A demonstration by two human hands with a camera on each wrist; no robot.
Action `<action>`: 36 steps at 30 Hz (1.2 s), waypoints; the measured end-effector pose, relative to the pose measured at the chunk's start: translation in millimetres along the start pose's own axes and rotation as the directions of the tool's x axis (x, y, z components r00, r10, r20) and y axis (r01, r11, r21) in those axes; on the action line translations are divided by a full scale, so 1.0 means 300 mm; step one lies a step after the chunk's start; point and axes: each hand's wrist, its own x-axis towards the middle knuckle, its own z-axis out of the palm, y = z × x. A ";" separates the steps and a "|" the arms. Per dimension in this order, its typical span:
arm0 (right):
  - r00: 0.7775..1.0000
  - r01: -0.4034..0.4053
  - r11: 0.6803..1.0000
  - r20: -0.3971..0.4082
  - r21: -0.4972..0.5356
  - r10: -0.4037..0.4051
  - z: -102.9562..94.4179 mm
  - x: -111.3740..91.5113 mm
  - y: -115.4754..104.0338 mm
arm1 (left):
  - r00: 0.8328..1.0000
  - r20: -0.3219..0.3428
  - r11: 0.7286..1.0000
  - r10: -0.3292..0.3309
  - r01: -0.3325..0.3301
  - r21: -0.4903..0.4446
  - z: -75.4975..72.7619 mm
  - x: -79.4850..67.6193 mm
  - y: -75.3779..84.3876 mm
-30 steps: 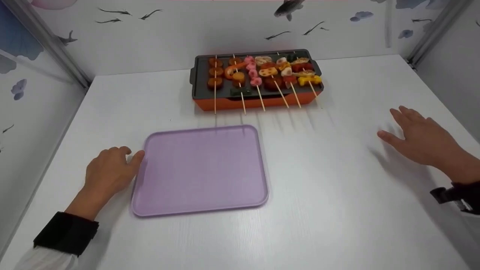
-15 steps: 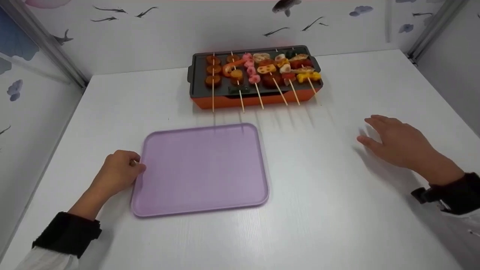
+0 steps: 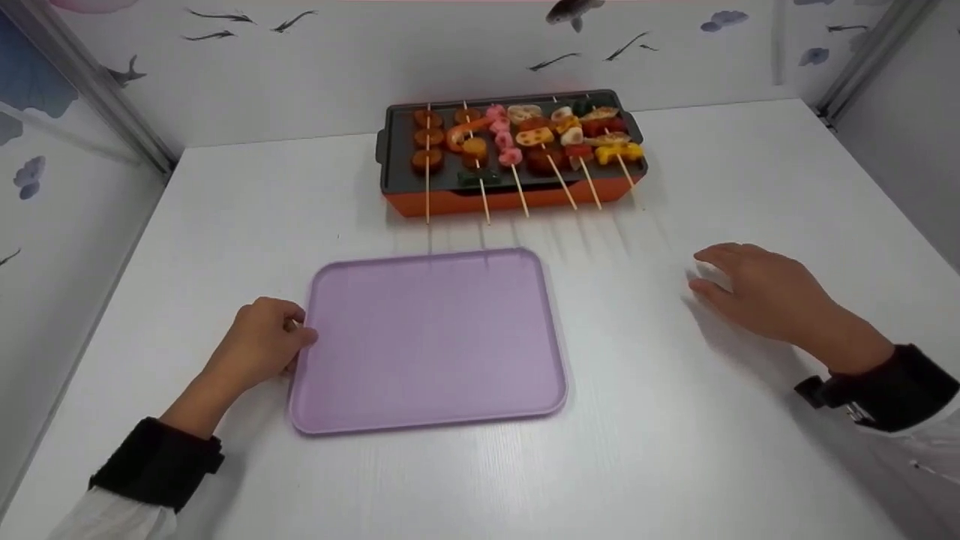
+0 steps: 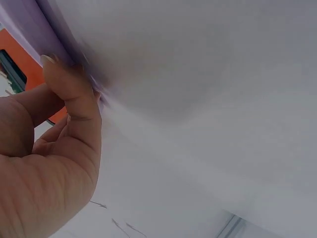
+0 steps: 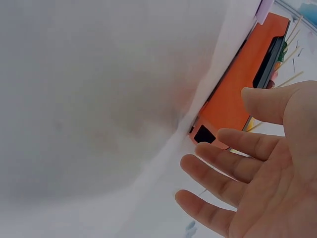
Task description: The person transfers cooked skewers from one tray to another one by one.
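A flat purple tray with a raised rim lies on the white table. My left hand pinches its left rim, thumb over the edge and curled fingers at the outer side. The left wrist view shows the same left hand with the thumb on the tray's purple edge. To the right of the tray, my right hand hovers over the table, fingers spread and relaxed, holding nothing. In the right wrist view the right hand has its palm showing, fingers apart.
An orange grill with a dark top plate stands at the back, against the wall. Several food skewers lie across it, their sticks poking over the front edge. White printed walls enclose the back and sides of the table.
My left hand went from loosely touching the tray's left rim to pinching it, and the tray has slid slightly right. My right hand has moved left, toward the tray.
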 end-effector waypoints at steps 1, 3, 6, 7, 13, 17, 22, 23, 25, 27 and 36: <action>1.000 -0.001 1.000 0.007 0.005 0.001 0.000 0.003 -0.009 | 1.000 0.004 1.000 0.004 -0.004 -0.008 0.004 0.001 0.005; 1.000 -0.005 1.000 0.024 0.027 0.004 0.002 0.008 -0.028 | 1.000 0.014 1.000 0.012 -0.012 -0.024 0.012 0.003 0.017; 0.998 -0.001 0.996 0.065 0.091 -0.005 0.005 0.020 -0.064 | 0.999 0.031 0.999 0.019 -0.018 -0.049 0.025 0.002 0.036; 0.997 0.018 0.993 0.067 0.121 -0.026 0.007 0.023 -0.075 | 0.999 0.036 0.998 0.020 -0.018 -0.055 0.030 0.002 0.044; 0.989 0.092 0.941 0.077 0.326 -0.123 0.015 0.034 -0.131 | 0.997 0.058 0.997 0.049 -0.045 -0.069 0.054 -0.003 0.081; 0.986 0.058 0.912 0.119 0.405 -0.115 0.023 0.042 -0.177 | 0.994 0.072 0.993 0.080 -0.073 -0.091 0.069 -0.005 0.097; 0.979 0.001 0.898 0.183 0.439 -0.091 0.042 0.044 -0.238 | 0.991 0.089 0.989 0.103 -0.093 -0.112 0.088 -0.006 0.117; 0.977 -0.006 0.899 0.193 0.438 -0.088 0.046 0.043 -0.248 | 0.990 0.091 0.989 0.107 -0.097 -0.112 0.092 -0.006 0.123; 0.975 -0.004 0.898 0.202 0.440 -0.095 0.055 0.041 -0.264 | 0.989 0.097 0.988 0.115 -0.103 -0.115 0.100 -0.005 0.136; 0.973 -0.001 0.897 0.207 0.442 -0.101 0.061 0.039 -0.274 | 0.987 0.106 0.988 0.121 -0.109 -0.112 0.108 -0.003 0.149; 0.970 -0.093 0.901 0.242 0.424 -0.015 0.063 0.032 -0.249 | 0.983 0.146 0.988 0.107 -0.090 -0.124 0.138 0.019 0.196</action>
